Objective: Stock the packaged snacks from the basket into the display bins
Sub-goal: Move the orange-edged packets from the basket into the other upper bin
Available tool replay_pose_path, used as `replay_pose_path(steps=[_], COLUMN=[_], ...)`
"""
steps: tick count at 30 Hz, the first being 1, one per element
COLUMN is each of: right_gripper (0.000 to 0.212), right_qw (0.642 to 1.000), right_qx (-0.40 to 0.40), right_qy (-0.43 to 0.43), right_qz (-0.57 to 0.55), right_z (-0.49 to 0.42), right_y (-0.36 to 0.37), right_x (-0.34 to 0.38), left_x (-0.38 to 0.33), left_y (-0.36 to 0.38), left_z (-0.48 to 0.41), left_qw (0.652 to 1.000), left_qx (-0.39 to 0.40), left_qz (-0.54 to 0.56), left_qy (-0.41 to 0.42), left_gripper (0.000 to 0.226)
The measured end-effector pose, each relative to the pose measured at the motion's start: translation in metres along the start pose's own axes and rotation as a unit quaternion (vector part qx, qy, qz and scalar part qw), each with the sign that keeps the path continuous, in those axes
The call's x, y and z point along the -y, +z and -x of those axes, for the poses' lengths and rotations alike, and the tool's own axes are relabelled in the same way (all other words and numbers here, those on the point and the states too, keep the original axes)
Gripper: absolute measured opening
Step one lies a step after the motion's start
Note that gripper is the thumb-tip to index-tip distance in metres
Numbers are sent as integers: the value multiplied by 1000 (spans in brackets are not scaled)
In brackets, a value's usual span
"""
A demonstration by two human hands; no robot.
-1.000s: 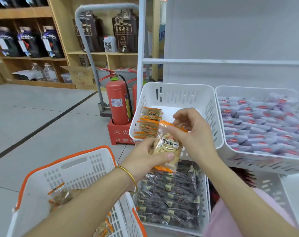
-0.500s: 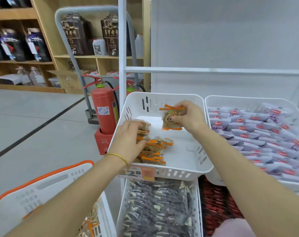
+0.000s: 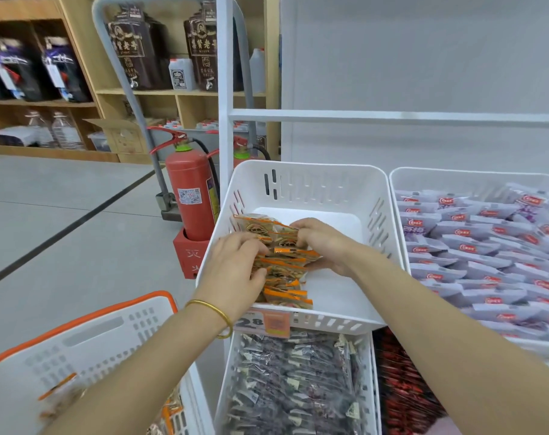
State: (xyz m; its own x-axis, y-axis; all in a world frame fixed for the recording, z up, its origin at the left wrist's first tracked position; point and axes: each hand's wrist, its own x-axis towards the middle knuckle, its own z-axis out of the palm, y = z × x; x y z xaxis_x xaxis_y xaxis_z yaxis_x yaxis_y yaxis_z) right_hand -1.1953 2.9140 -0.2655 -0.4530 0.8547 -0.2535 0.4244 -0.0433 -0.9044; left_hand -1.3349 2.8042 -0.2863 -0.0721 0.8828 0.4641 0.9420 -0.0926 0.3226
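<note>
Seen from the person's own head, looking down: both hands are inside a white slotted display bin (image 3: 314, 167) on a shop rack. A row of orange-edged snack packets (image 3: 285, 268) lies between the fingers, overlapping like roof tiles. Its long axis runs from the far side of the fingertips back toward the person, hugging the bin's left wall. The left hand (image 3: 235, 271) has its fingers (image 3: 254, 246) and thumb curled round the row's left edge. The right hand (image 3: 326, 246) faces it, fingers (image 3: 300, 227) hooked over the farthest packets and thumb along the right edge. So both hands are grasping the row from either side, neither loose nor clenched on nothing. Right of the right hand's fingers the bin's white floor shows, with room for another row. More packets of the same kind (image 3: 173, 414) wait in the orange-rimmed basket (image 3: 78, 334), down and behind the left wrist, so the left hand looks the nearer one for the next reach. The bin floor appears smooth and the wrappers glossy, so the row may slide or fan out once released. Beyond the right hand's fingers sits a neighbouring bin of purple-and-white packets (image 3: 486, 246); below the hands, a bin of dark packets (image 3: 298, 387). Left of the left hand's fingers stands a red fire extinguisher (image 3: 191, 193).
</note>
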Motion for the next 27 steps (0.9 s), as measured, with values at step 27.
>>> replay_pose_path(steps=[27], right_gripper=[82], right_qw=[989], right_qx=[49], right_qy=[-22], right_qz=[141], right_z=[-3], right_y=[-3], right_x=[-1], left_x=[5], left_y=[-4], left_z=[12], left_qw=[999], left_qx=[-9], left_qz=[30], left_qy=[-23], left_gripper=[27])
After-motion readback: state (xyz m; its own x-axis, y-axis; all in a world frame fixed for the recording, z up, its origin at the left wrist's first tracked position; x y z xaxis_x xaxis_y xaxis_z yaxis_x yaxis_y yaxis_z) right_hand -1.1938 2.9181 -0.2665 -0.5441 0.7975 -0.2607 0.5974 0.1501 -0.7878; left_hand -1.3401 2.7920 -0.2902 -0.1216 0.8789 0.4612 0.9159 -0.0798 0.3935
